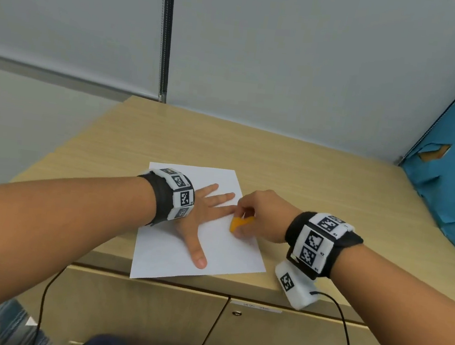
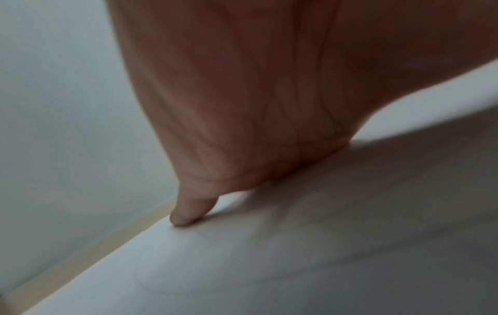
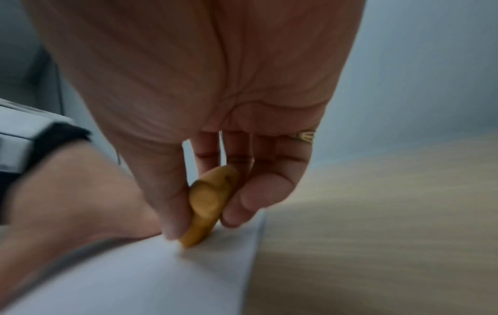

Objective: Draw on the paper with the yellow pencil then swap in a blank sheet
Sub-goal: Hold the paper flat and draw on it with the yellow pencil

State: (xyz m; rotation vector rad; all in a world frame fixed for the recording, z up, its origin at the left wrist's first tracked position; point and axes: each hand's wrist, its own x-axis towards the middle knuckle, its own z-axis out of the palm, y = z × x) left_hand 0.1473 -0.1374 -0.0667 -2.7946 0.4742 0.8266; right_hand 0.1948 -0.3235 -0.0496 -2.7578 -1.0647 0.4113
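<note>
Left hand (image 1: 201,212) lies flat, fingers spread, on smooth white paper (image 1: 170,254); right hand (image 1: 264,214) fingers pinch stubby, rounded yellow pencil (image 3: 207,204), tip on the paper, over woodgrain tabletop (image 1: 318,189)

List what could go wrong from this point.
1. The paper overhangs the front edge of the cabinet top; if the flat left hand eases off, it could slide or crumple.
2. The right hand pinches the stubby yellow pencil close to the sheet's right edge, so a stroke might run onto the wood.
</note>
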